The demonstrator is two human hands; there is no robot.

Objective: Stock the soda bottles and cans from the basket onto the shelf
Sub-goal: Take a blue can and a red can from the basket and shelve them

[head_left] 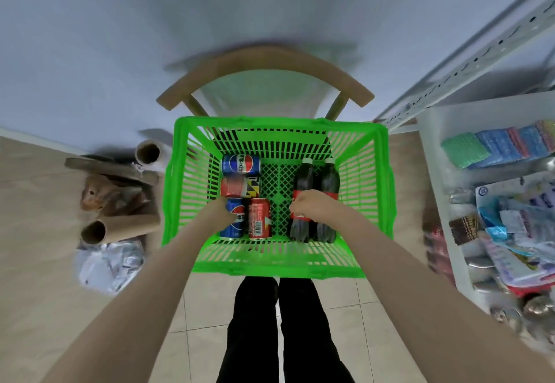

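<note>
Right hand (312, 206) curls round a cola bottle (301, 181) in the basket (270, 268) — flat, cap away from me; my left hand (222, 211) covers a blue can (232, 229), grip hidden.

A pale blue-grey wall (90, 22) fills the top of my view, evenly lit, with a soft, blurred shadow behind the wooden chair (264, 61) that stands in front of it. The floor (204, 322) under me is beige tile with pale grout lines. To my left, near the wall, lie cardboard tubes (126, 226), a roll of clear film (159, 162) and crumpled plastic wrap (105, 265). A white metal shelf (434, 178) stands at my right.
</note>
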